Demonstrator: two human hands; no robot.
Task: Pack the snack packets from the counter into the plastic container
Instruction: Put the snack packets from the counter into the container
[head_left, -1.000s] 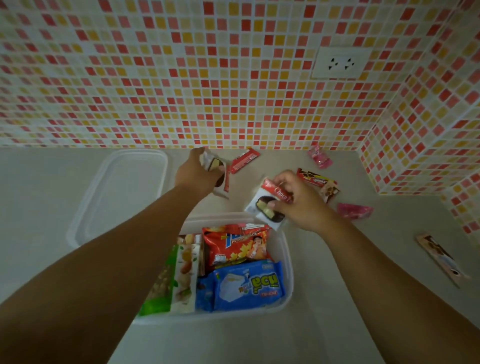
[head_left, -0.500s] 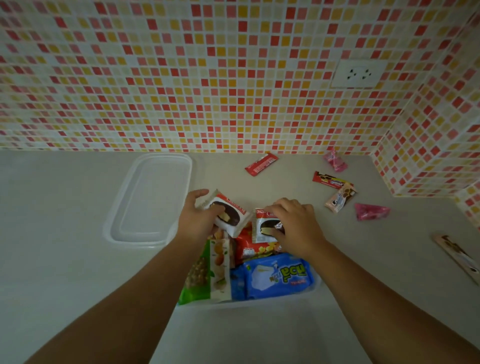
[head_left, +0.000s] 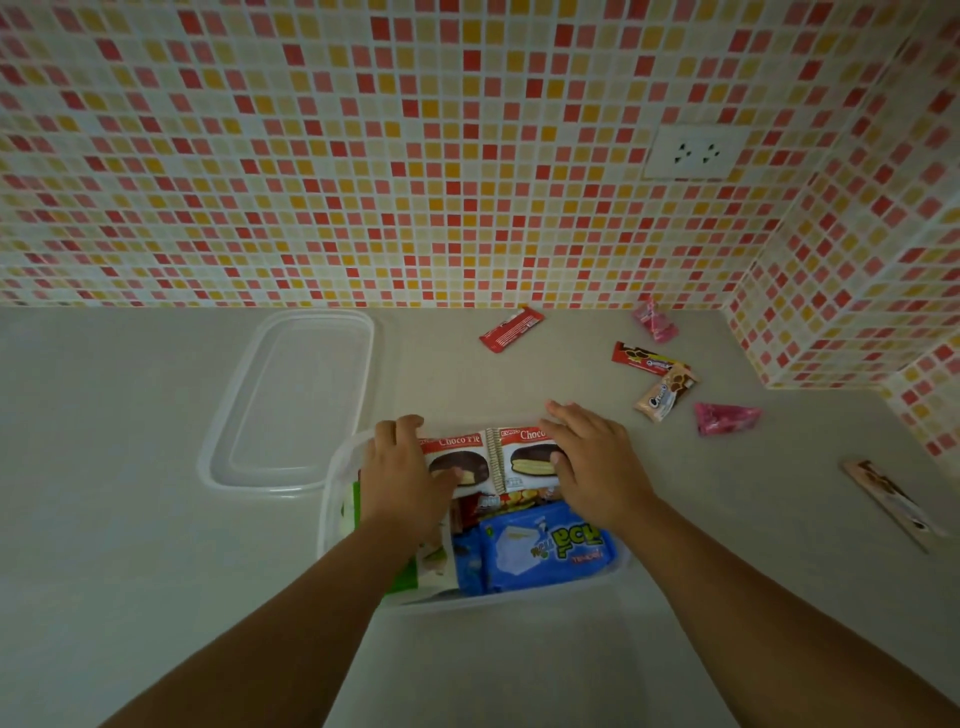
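The clear plastic container (head_left: 329, 499) stands on the counter right in front of me. In it lie a blue packet (head_left: 545, 545), a green packet (head_left: 401, 578) and a partly covered red packet (head_left: 511, 501). Two Choco Pie packets sit side by side at its far end. My left hand (head_left: 405, 480) grips the left Choco Pie packet (head_left: 462, 457), thumb on its face. My right hand (head_left: 592, 462) rests over the right Choco Pie packet (head_left: 522, 460), fingers on its top edge and thumb on its face.
The container's clear lid (head_left: 291, 400) lies at the back left. Loose on the counter to the right are a red bar (head_left: 511, 328), two pink packets (head_left: 655, 319) (head_left: 727, 417), a red chocolate bar (head_left: 644, 359), a beige cookie packet (head_left: 665, 392) and a long stick packet (head_left: 893, 501). Tiled walls close the back and right.
Both hands picked a Choco Pie packet off the counter and brought it back to the container. The two packets now sit side by side at its far end.
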